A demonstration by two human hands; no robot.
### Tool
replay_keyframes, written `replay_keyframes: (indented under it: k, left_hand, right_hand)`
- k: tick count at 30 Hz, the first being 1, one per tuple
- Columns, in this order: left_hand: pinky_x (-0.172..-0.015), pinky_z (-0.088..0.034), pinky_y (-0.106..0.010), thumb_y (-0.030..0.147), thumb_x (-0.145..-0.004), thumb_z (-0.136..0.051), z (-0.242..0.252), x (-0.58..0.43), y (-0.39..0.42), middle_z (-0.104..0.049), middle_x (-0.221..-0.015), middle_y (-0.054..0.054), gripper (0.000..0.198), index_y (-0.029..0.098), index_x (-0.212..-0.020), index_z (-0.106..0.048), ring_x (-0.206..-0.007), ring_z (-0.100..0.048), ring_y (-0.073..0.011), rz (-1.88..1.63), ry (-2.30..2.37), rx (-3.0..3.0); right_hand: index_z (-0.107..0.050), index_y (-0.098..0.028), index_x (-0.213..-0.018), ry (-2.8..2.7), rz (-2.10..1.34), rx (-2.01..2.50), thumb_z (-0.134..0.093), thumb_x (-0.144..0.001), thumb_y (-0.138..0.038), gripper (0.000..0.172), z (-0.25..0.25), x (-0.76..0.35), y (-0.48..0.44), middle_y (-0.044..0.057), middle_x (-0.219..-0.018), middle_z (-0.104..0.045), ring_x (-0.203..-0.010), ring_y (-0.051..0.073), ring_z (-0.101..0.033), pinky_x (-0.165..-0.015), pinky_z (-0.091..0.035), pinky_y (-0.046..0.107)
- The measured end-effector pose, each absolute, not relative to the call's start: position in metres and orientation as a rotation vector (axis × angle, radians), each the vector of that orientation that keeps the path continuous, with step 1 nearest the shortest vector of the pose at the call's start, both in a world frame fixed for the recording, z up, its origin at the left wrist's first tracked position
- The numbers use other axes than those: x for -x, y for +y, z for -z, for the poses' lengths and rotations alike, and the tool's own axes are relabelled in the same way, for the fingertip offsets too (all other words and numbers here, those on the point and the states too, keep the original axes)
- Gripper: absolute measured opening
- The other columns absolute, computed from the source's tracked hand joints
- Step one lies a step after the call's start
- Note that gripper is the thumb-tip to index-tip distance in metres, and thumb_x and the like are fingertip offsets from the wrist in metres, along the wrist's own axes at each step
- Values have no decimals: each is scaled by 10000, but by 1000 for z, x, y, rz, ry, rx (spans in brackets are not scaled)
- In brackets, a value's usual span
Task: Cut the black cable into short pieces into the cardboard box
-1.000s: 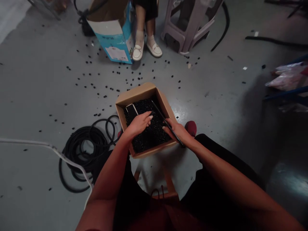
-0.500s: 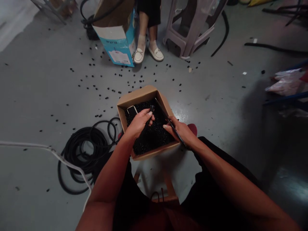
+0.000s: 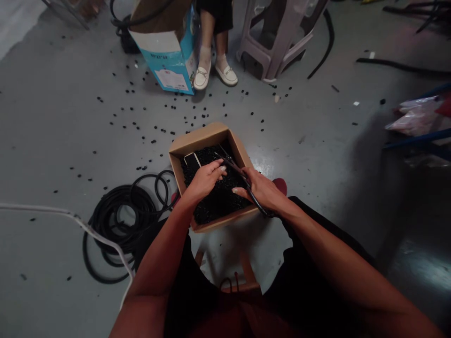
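Observation:
A cardboard box [image 3: 204,137] stands between my knees, filled with small black cut pieces [image 3: 211,211]. Over it, the fingers of my left hand [image 3: 207,178] are closed around the end of a black rubber hose, mostly hidden by the hand. My right hand [image 3: 260,187] grips dark scissors [image 3: 243,176], their blades parted and pointing up and left, close to my left fingertips. One long handle runs back beneath my right wrist. Inside the box, by its left wall, a phone [image 3: 192,161] rests on the black pieces.
A coil of black hose [image 3: 121,225] lies on the floor at left, beside a white cable [image 3: 95,234]. Small black rings are scattered across the floor. Beyond are a blue carton [image 3: 171,65], another person's white shoes [image 3: 227,75] and a plastic stool [image 3: 275,56].
The scissors have swung left, and their blades now show apart beside my left fingers. The hose end that stuck out above my left hand is now mostly out of sight.

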State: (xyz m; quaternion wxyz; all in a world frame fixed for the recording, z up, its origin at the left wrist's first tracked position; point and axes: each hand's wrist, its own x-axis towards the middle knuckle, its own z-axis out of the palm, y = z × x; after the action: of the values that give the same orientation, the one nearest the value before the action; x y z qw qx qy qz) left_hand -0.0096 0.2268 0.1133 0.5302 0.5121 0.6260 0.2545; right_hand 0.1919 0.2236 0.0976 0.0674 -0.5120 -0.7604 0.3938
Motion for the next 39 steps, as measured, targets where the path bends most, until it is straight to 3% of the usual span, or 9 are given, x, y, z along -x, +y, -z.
replay_keyframes:
  k: [10,17,27,33,39]
  left_hand:
    - [-766,-478,-256,336,-904,-456,-120,13,227,-668,-886,-52,317,115,-984,-669,-752,-587,-126,-451,1476,-1395]
    - [-749,-469,-241,338,-911,-417,-123,18,228,-651,-815,-29,321,129,-928,-660,-720,-564,-120,-361,1449,-1479]
    - [-619,-434,-217,280,-898,-400,-114,28,229,-634,-754,-28,258,152,-763,-578,-621,-531,-104,-219,1418,-1504]
    - [-639,-440,-235,207,-901,-391,-104,31,228,-633,-719,-48,258,141,-755,-593,-611,-547,-122,60,1405,-1675]
    - [-743,-466,-277,211,-930,-391,-96,21,225,-686,-863,-121,287,110,-863,-651,-791,-632,-191,353,1486,-1810]
  right_hand:
    - [-487,-182,-1251,-2336,-1166,1561,-591,-858,-519,528,-103,-192,223,134,-1107,-610,-978,279,-585,-754,-434,349]
    - [-534,-180,-1105,-2368,-1167,1582,-492,-922,-385,278,-100,-187,222,102,-972,-617,-844,229,-576,-710,-399,313]
    - [-514,-198,-1008,-2364,-1288,1611,-472,-877,-266,153,-88,-178,213,47,-796,-623,-673,176,-543,-592,-320,249]
    - [-509,-221,-1001,-2211,-1536,1659,-484,-855,-248,150,-59,-167,192,-6,-662,-584,-592,159,-534,-569,-323,224]
    - [-537,-225,-992,-2240,-1566,1690,-496,-861,-257,141,-46,-165,182,11,-692,-636,-629,167,-576,-611,-349,228]
